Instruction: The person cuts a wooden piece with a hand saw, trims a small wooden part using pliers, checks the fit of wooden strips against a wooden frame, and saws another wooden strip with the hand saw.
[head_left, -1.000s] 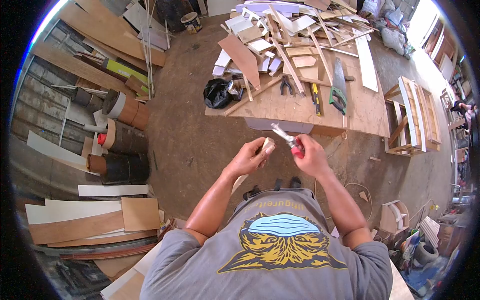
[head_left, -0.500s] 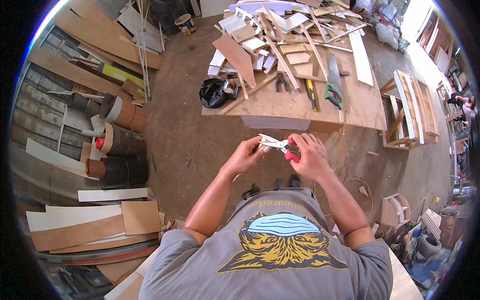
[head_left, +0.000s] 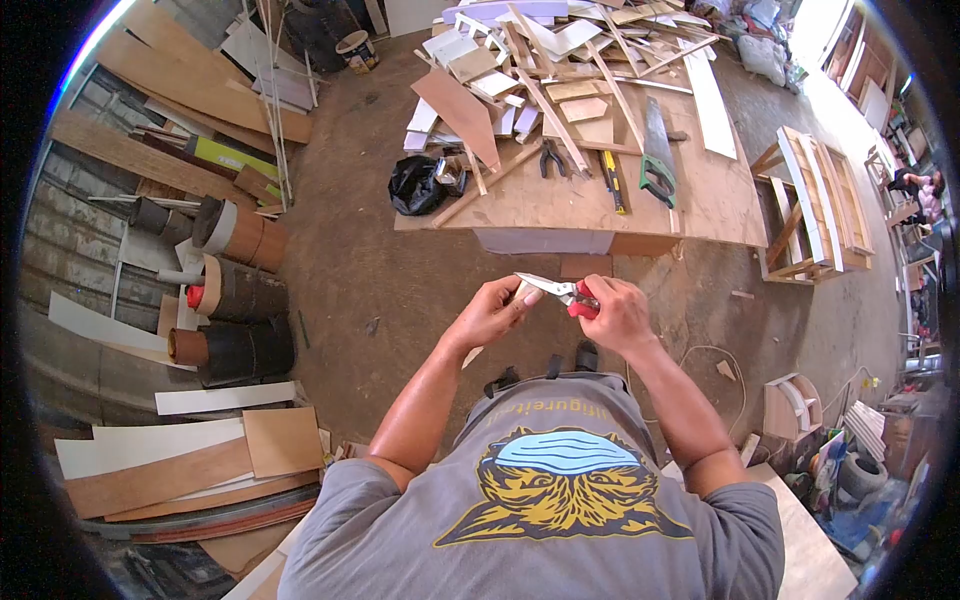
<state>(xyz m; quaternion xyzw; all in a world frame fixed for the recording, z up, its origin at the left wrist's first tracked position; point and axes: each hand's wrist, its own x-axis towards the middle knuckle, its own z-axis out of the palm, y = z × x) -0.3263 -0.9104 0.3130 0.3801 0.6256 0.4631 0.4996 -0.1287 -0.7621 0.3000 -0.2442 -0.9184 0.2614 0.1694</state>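
Observation:
My right hand (head_left: 618, 314) is wrapped round the red handles of a pair of shears (head_left: 545, 286), whose silver blades point left and lie nearly together. My left hand (head_left: 492, 318) is closed in a pinch on a thin, pale strip (head_left: 472, 356); one end shows below the palm, the rest is mostly hidden by the fingers. The blade tips are at my left fingertips, over the strip's upper end. Both hands are in front of my waist, above the floor.
Ahead is a low wooden table (head_left: 500, 212) heaped with wood offcuts (head_left: 560, 60). A green-handled saw (head_left: 657, 165), pliers (head_left: 551, 160), a yellow cutter (head_left: 613, 185) and a black bag (head_left: 413, 187) lie on it. Rolls (head_left: 245, 290) and boards stand left; a wooden frame (head_left: 815, 210) stands right.
The shears' blades have come together from wide apart, and my right hand has tightened on the handles. My left hand stays almost in place. The view has shifted slightly.

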